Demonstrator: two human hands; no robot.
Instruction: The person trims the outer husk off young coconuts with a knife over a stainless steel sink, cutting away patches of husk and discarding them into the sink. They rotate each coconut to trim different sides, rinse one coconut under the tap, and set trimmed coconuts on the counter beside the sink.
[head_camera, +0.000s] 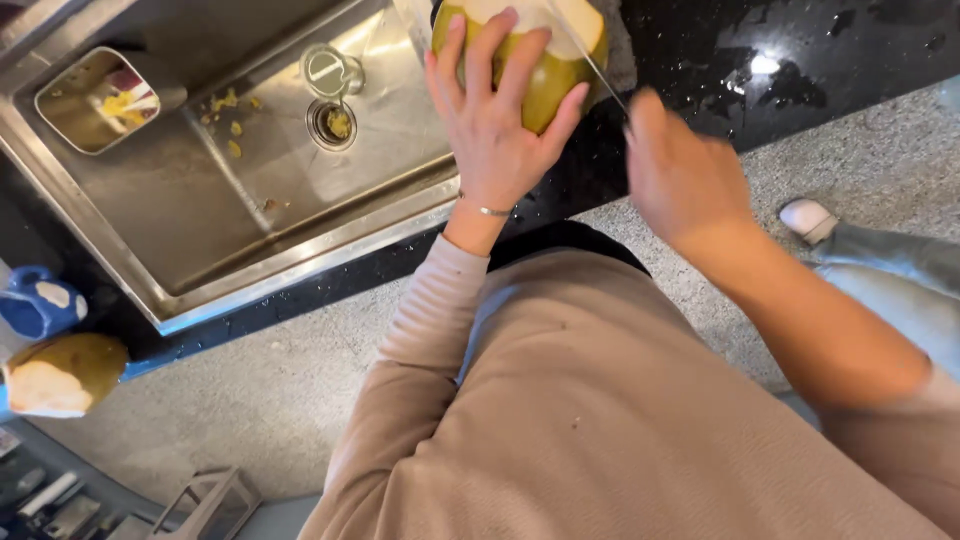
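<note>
Spread across the near side of a large green young coconut with a pared white top (545, 60), the left hand (495, 125) is pressed flat against the smooth husk, its fingers open and wrapped over the curve rather than closed. The coconut is held on a glossy, wet black stone counter (800, 70), just right of the sink. A thin silver bracelet (485, 210) is worn at the left wrist. The right hand (680, 180) is closed around the handle of a long, narrow steel knife blade (598, 65), which is laid against the coconut's right flank; the handle itself is hidden in the fist. A brushed stainless steel sink basin (180, 220) is seen at the left, with yellow scraps scattered over its floor and caught in the round drain strainer (332, 122). A small square steel container (97, 100) with yellow and dark peelings inside is set at the sink's far corner. A second coconut, partly pared to pale flesh (60, 375), is lying at the lower left beside a blue and white ceramic vessel (38, 300).
</note>
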